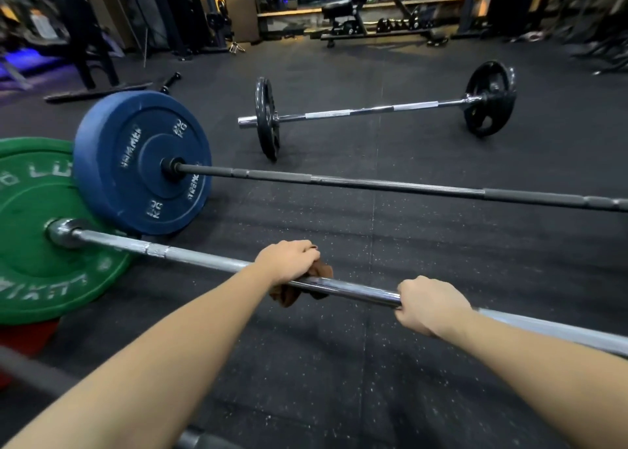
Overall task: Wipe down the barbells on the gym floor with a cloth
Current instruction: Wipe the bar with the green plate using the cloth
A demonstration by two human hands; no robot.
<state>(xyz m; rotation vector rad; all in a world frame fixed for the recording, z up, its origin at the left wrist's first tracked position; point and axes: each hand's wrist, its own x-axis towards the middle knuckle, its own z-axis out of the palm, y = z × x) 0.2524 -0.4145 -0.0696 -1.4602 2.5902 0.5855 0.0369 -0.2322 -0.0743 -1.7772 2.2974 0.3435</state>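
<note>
I see my left hand (289, 261) closed over the nearest chrome bar (190, 254), with the brown cloth (322, 271) bunched between palm and steel. Only scraps of cloth show: a fold past the knuckles and a rag end hanging under the wrist. The fingertips curl away on the far side, so I can't see how far they wrap. My right hand (430, 304) clenches the bare bar further along; its fingertips are also tucked out of sight underneath.

This bar lies on the rubber floor (373, 363). Its left end goes into a green plate (34, 244) that the frame edge cuts off, and its right end leaves the picture behind my forearm. A red plate (23, 336) peeks out below the green one, mostly hidden.

Beyond it, a dark bar (373, 183) carries a blue plate (142, 163) that overlaps the green one; its right end is cut off too. Further back, well apart, a barbell with black plates (373, 108) shows whole.

A blurred grey bar (30, 370) crosses the bottom left corner, too smeared to read. The bench (343, 10) and racks at the back are dim and soft.
</note>
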